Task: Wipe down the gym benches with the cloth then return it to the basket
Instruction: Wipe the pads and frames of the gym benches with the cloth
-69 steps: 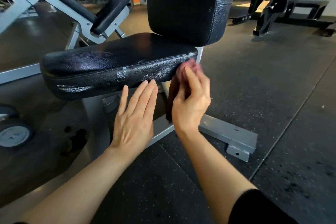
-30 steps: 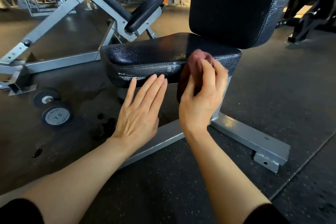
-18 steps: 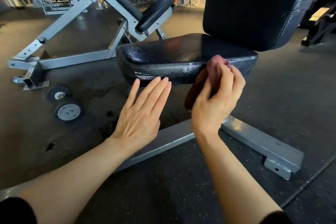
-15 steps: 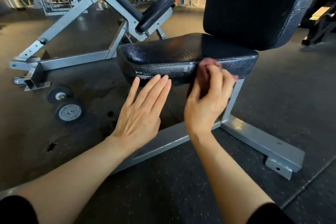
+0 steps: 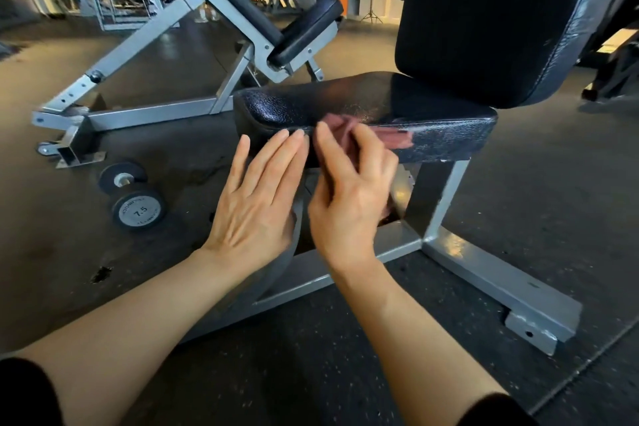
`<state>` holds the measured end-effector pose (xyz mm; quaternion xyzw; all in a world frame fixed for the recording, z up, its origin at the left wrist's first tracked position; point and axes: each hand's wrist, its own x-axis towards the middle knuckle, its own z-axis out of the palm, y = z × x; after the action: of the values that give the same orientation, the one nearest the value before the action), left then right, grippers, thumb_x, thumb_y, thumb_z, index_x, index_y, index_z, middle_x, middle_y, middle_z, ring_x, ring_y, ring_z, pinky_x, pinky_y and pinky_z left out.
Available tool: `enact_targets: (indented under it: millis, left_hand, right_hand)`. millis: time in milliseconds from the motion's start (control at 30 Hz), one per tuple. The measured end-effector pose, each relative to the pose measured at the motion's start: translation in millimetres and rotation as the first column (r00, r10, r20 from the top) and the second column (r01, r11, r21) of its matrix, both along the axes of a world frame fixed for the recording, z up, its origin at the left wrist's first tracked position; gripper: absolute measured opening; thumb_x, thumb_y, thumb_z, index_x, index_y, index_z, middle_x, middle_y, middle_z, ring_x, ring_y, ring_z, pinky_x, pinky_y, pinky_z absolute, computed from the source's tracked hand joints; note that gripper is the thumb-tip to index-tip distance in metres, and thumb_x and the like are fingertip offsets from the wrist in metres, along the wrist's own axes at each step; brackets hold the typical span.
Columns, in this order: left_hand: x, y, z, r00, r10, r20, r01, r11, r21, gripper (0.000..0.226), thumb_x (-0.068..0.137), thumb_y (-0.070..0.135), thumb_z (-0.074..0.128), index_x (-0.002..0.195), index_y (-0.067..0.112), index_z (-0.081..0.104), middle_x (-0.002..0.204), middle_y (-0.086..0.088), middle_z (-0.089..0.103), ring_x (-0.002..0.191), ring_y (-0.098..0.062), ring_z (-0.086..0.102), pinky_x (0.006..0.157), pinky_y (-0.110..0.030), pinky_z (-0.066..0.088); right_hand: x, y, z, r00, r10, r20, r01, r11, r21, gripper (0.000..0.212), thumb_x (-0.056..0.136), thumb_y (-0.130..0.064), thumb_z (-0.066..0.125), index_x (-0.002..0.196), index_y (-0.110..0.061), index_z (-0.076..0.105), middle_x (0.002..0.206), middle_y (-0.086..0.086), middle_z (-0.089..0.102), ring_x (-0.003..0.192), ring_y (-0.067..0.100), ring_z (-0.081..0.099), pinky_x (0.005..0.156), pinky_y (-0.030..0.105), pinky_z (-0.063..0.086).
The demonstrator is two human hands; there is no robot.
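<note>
Right hand (image 5: 349, 197) grips the pinkish-red cloth (image 5: 387, 138), fingers curled round it, pressing it vs the front edge of the black seat pad (image 5: 345, 104) of the near bench. Cloth + fingers are motion-blurred, so exact fold of the cloth can't be read; part of it seems to trail right along the pad's edge. Left hand (image 5: 259, 197) is flat, fingers straight and together, holding nothing; fingertips reach the pad's front-left edge, just beside the right hand, prob. touching it, tho hard to tell.

Upright black backrest (image 5: 484, 21) rises behind the seat pad, at the rt. Grey steel frame (image 5: 484, 273) carries the pad, w/ a foot bar running toward the lower right on dark speckled rubber floor (image 5: 311, 373). Both forearms come in from the bottom, dark sleeves at the elbows.

Behind-left stands a 2nd bench (image 5: 242, 7), inclined, grey frame, black pads. A dumbbell (image 5: 133, 199) marked 7.5 lies on the floor, left of the hands, near that bench's foot. More gym gear + orange wall panels far back, too small to make out.
</note>
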<state>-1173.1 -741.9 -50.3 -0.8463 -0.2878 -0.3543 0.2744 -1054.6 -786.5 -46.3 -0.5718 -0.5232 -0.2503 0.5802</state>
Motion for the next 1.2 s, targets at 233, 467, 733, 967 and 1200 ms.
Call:
enact_targets:
  millis: [233, 467, 733, 967, 1200]
  left_hand:
    - [-5, -1, -2, 1.000, 0.017, -0.017, -0.017, 1.000, 0.002, 0.087, 0.071, 0.001, 0.064, 0.149, 0.000, 0.025, 0.154, -0.013, 0.023, 0.145, -0.029, 0.021, 0.121, -0.048, 0.000]
    - [0, 2, -6, 1.000, -0.007, 0.028, 0.007, 1.000, 0.001, 0.079, 0.076, 0.003, 0.055, 0.148, -0.001, 0.023, 0.154, -0.015, 0.022, 0.145, -0.029, 0.020, 0.121, -0.048, 0.001]
    - [3, 2, -4, 1.000, -0.007, 0.018, 0.006, 1.000, 0.008, 0.084, 0.073, 0.001, 0.062, 0.148, -0.001, 0.023, 0.154, -0.013, 0.023, 0.145, -0.028, 0.021, 0.121, -0.048, 0.002]
    - [13, 1, -7, 1.000, -0.006, 0.016, 0.006, 1.000, 0.002, 0.087, 0.070, 0.000, 0.066, 0.148, -0.002, 0.025, 0.153, -0.014, 0.024, 0.144, -0.028, 0.021, 0.121, -0.048, 0.001]
    - [15, 4, -6, 0.998, -0.041, 0.057, 0.040, 0.999, 0.013, 0.080, 0.074, 0.002, 0.062, 0.146, -0.003, 0.027, 0.152, -0.014, 0.025, 0.144, -0.028, 0.022, 0.121, -0.047, 0.003]
  right_hand:
    - [50, -4, 7, 0.950, -0.177, -0.257, 0.191, 0.981, 0.030, 0.046, 0.080, 0.007, 0.050, 0.119, -0.009, 0.068, 0.121, 0.016, 0.060, 0.099, 0.033, 0.048, 0.094, 0.009, 0.022]
    - [12, -2, 6, 0.993, -0.043, 0.112, 0.045, 0.999, -0.021, 0.055, 0.079, -0.001, 0.037, 0.126, -0.009, 0.063, 0.127, 0.016, 0.057, 0.097, 0.029, 0.042, 0.089, 0.033, 0.038]
    - [29, 1, 4, 0.964, -0.188, -0.188, 0.191, 0.982, 0.002, 0.057, 0.073, 0.010, 0.049, 0.125, -0.007, 0.063, 0.127, 0.018, 0.055, 0.097, 0.021, 0.038, 0.090, 0.014, 0.023]
    - [49, -3, -5, 0.991, -0.124, -0.046, 0.124, 0.992, -0.017, 0.055, 0.081, 0.001, 0.036, 0.129, -0.008, 0.061, 0.131, 0.016, 0.055, 0.100, 0.029, 0.041, 0.091, 0.032, 0.036]
    - [15, -1, -10, 1.000, -0.016, 0.018, 0.016, 0.999, -0.042, 0.039, 0.092, -0.015, 0.056, 0.130, -0.006, 0.060, 0.132, 0.019, 0.053, 0.098, 0.029, 0.045, 0.092, 0.032, 0.035]
